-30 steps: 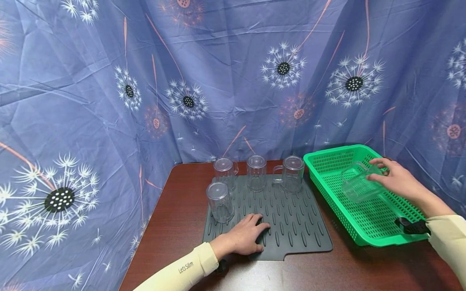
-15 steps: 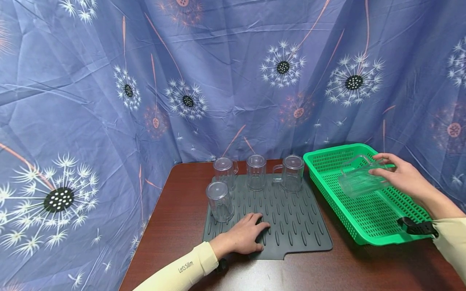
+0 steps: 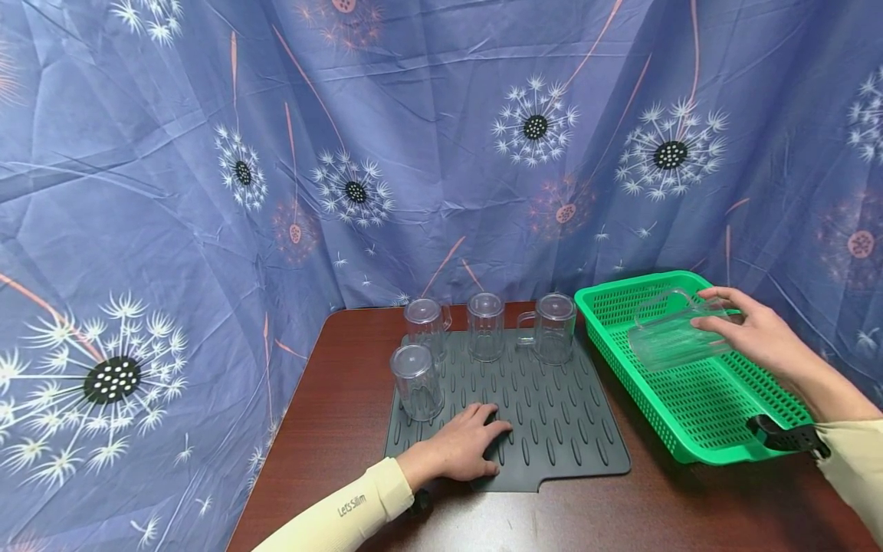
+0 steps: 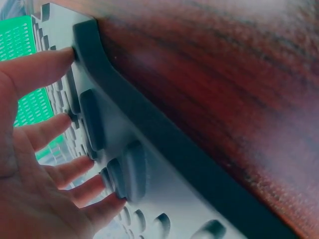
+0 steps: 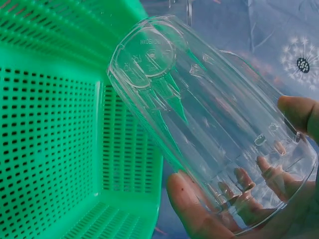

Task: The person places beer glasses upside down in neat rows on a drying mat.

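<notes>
Over the green basket, my right hand (image 3: 755, 333) grips a clear mug (image 3: 679, 337) near its rim, thumb on one side and fingers round the other. The mug lies tilted on its side, its base pointing left and its handle upward. In the right wrist view the mug's base (image 5: 149, 55) shows moulded lettering. My left hand (image 3: 464, 448) rests with spread fingers on the dark grey drying mat (image 3: 552, 429), by its front edge. The left wrist view shows the fingertips (image 4: 64, 119) touching the ridged mat.
Upside-down clear mugs stand on the mat: one at the left (image 3: 417, 383), others along the back, including a middle mug (image 3: 486, 330) and a right mug (image 3: 554, 330). The green basket (image 3: 624, 391) sits right of the mat on the brown table (image 3: 310, 414). A patterned curtain (image 3: 428, 153) hangs behind.
The mug in my right hand has risen slightly and shifted left, tipping closer to level. My left hand and the mugs on the mat have stayed put.
</notes>
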Demonstrator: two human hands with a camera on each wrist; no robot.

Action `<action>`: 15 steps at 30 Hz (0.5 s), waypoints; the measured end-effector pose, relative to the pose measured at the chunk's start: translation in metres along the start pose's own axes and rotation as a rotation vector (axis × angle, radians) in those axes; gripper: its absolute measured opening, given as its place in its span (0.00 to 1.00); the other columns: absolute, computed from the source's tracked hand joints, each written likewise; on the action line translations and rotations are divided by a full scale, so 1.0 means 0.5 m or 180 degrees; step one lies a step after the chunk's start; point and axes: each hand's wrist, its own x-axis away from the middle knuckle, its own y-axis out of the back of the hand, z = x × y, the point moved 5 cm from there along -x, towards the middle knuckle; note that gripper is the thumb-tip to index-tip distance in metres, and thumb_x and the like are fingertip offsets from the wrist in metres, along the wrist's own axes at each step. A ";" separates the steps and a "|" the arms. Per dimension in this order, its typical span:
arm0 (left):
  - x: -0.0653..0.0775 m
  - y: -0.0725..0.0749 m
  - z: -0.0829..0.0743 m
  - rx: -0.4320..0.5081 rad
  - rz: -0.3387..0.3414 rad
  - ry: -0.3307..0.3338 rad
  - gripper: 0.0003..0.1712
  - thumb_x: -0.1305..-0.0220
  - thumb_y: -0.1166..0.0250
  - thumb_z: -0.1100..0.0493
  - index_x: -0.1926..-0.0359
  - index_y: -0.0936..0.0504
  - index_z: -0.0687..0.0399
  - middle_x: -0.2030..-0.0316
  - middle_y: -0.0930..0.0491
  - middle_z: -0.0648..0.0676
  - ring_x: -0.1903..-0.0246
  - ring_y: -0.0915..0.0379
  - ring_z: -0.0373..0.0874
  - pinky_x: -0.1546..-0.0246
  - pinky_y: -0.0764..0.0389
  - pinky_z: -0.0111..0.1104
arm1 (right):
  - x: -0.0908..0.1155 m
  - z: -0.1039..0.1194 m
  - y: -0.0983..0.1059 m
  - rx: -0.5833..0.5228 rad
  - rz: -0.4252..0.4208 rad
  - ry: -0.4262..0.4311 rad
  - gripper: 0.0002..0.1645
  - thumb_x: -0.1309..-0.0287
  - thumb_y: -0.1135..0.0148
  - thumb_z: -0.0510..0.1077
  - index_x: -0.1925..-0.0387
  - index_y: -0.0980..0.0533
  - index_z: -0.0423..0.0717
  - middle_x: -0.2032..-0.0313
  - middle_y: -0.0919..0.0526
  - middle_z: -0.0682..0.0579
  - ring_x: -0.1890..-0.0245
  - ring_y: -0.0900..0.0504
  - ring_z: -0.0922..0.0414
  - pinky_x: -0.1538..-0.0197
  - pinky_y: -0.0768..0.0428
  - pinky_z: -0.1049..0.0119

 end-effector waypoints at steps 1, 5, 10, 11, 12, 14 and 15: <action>0.000 0.001 -0.001 -0.0004 -0.0004 0.0004 0.37 0.36 0.32 0.44 0.28 0.31 0.39 0.26 0.40 0.55 0.27 0.44 0.49 0.30 0.35 0.42 | 0.002 0.004 -0.001 -0.0013 0.0002 0.0004 0.33 0.30 0.41 0.59 0.30 0.38 0.57 0.36 0.36 0.37 0.60 0.36 0.85 0.64 0.24 0.67; 0.000 0.000 -0.002 -0.0044 -0.0013 0.0025 0.38 0.37 0.31 0.43 0.28 0.31 0.37 0.26 0.40 0.54 0.28 0.43 0.48 0.31 0.34 0.41 | 0.008 0.017 -0.011 -0.0071 0.0055 0.0024 0.32 0.29 0.43 0.58 0.30 0.39 0.58 0.34 0.36 0.36 0.61 0.33 0.83 0.64 0.23 0.66; -0.001 -0.002 -0.001 -0.0068 -0.0014 0.0032 0.38 0.38 0.30 0.43 0.28 0.31 0.37 0.27 0.39 0.54 0.28 0.43 0.48 0.31 0.34 0.41 | 0.016 0.031 -0.019 -0.0191 0.0023 0.0032 0.33 0.29 0.43 0.59 0.28 0.39 0.58 0.36 0.35 0.41 0.60 0.29 0.81 0.63 0.22 0.67; 0.000 -0.001 -0.002 -0.0065 -0.0012 0.0031 0.38 0.38 0.30 0.43 0.28 0.31 0.37 0.27 0.39 0.54 0.28 0.43 0.48 0.31 0.34 0.41 | 0.017 0.032 -0.020 -0.0203 0.0007 0.0020 0.34 0.29 0.43 0.60 0.28 0.40 0.59 0.36 0.36 0.42 0.59 0.29 0.81 0.63 0.22 0.68; 0.000 -0.001 -0.002 -0.0056 -0.0005 0.0030 0.38 0.37 0.30 0.43 0.28 0.31 0.37 0.27 0.39 0.54 0.28 0.43 0.48 0.31 0.34 0.41 | 0.018 0.035 -0.020 -0.0219 0.0000 0.0019 0.34 0.29 0.43 0.60 0.27 0.40 0.59 0.36 0.36 0.42 0.59 0.29 0.81 0.63 0.23 0.68; 0.000 -0.001 -0.002 -0.0044 0.0009 0.0027 0.38 0.37 0.31 0.43 0.28 0.31 0.37 0.26 0.40 0.54 0.28 0.43 0.48 0.31 0.34 0.42 | 0.020 0.039 -0.022 -0.0236 -0.0008 0.0013 0.35 0.29 0.43 0.60 0.27 0.40 0.59 0.35 0.37 0.42 0.59 0.30 0.81 0.63 0.23 0.68; 0.000 -0.001 -0.002 -0.0038 0.0013 0.0024 0.38 0.37 0.31 0.43 0.28 0.31 0.37 0.26 0.40 0.54 0.28 0.43 0.48 0.31 0.34 0.42 | 0.021 0.041 -0.024 -0.0248 -0.0005 0.0013 0.34 0.29 0.43 0.60 0.27 0.40 0.59 0.35 0.37 0.41 0.59 0.30 0.81 0.63 0.23 0.68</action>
